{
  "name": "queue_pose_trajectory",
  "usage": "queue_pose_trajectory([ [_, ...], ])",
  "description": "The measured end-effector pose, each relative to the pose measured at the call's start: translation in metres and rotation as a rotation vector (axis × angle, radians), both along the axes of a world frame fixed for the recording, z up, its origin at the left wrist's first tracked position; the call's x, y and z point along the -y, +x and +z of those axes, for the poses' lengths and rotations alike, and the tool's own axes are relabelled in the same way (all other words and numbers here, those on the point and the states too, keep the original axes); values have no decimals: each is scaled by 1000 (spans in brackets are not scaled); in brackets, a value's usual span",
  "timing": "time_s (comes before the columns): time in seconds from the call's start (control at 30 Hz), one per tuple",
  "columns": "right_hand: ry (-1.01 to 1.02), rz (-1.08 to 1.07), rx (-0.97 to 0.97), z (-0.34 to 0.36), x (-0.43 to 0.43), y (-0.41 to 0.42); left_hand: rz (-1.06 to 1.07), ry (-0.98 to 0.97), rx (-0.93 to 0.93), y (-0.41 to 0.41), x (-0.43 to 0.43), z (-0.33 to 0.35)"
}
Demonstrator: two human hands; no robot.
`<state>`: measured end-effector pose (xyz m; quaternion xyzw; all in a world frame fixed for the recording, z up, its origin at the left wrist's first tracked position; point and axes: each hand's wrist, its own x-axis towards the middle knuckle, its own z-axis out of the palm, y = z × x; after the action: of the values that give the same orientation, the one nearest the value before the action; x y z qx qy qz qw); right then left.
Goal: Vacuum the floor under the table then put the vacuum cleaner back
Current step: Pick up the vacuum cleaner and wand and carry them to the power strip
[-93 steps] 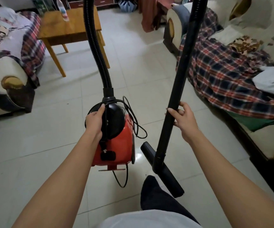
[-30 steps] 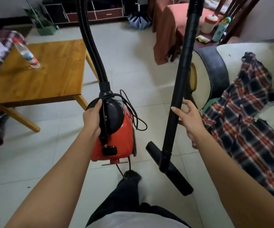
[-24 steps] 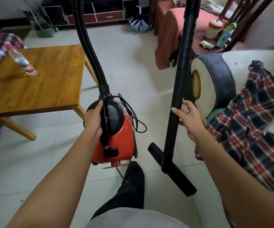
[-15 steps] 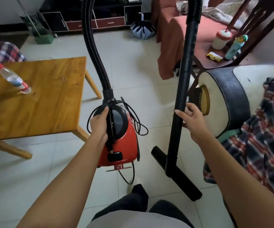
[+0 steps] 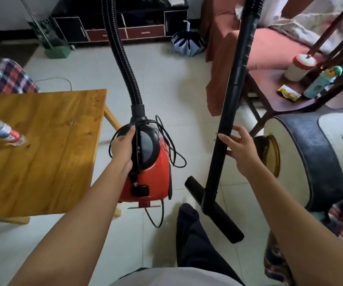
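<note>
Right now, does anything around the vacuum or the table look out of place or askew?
Yes. The power cord hangs in loose loops off the red vacuum body carried in the left hand, one loop dangling below it near the person's leg. A plastic bottle seems to lie on its side on the wooden table.

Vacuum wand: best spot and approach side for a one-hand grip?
Grip the vacuum wand mid-shaft, where the right hand is now, coming from its right side. The tube is straight, slim and near upright, so fingers wrap round it; the floor nozzle below is wide and angled, a poor hold.
</note>
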<state>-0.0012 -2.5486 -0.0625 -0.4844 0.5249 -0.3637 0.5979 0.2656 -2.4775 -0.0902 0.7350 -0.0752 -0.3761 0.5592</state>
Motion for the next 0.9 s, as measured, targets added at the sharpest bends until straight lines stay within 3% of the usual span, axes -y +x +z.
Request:
queue_pose_trajectory([
  [0.3,12,108,-27,-10,177,37,93,52,-5,41,141,-7],
  [0.9,-44,207,-73,-26,423,174,240,72,13,158,375,-6],
])
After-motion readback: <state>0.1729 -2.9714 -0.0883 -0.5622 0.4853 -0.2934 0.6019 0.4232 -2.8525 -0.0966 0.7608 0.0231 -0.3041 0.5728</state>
